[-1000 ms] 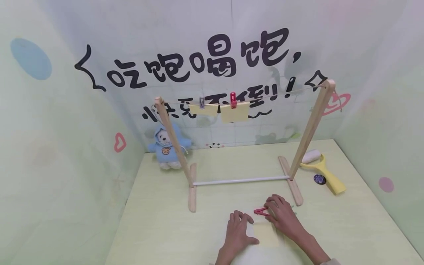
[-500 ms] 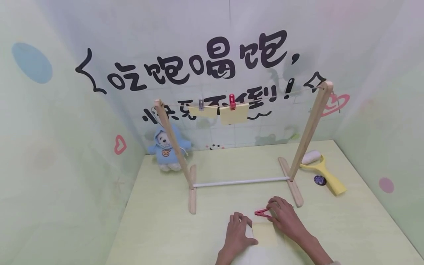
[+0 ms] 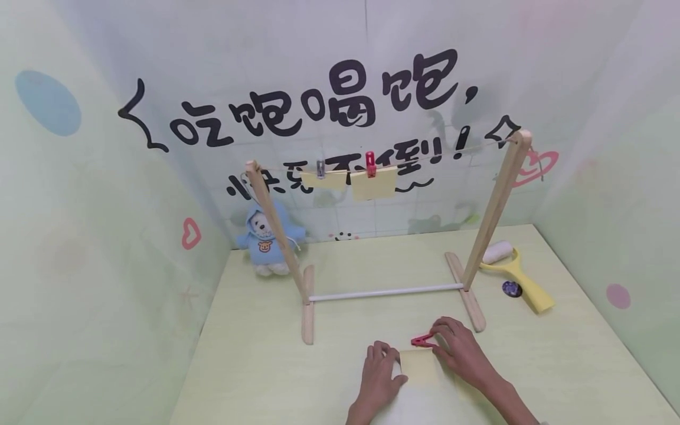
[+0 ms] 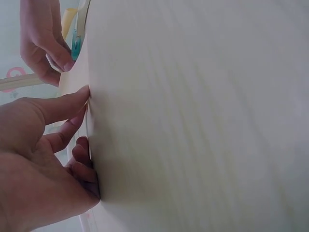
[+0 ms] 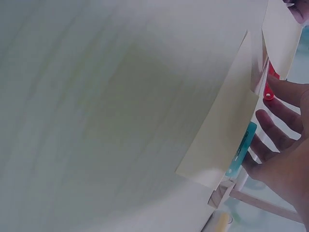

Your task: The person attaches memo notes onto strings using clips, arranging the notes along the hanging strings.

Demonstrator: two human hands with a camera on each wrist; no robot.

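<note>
In the head view my left hand (image 3: 379,375) pinches the left edge of a pale yellow sticky note (image 3: 419,367) low over the table. The left wrist view shows its thumb and index fingertip meeting at the paper's edge. My right hand (image 3: 462,354) holds a red clothespin (image 3: 422,340) by its handle ends, just beyond the note's far edge. Beside the right fingers, a teal clothespin (image 5: 241,150) shows in the right wrist view; my hand hides it in the head view. Another sticky note (image 5: 217,130) lies by it, under the right forearm.
A wooden rack (image 3: 491,218) with a white crossbar (image 3: 385,292) stands ahead. Two notes hang from its string by a grey clothespin (image 3: 320,169) and a red one (image 3: 370,164). A plush toy (image 3: 267,242) sits back left, a yellow-handled roller (image 3: 523,280) at right.
My left hand has shifted the sticky note slightly away from me and to the left, toward the red clothespin. The right hand, still gripping the clothespin, has moved slightly right.
</note>
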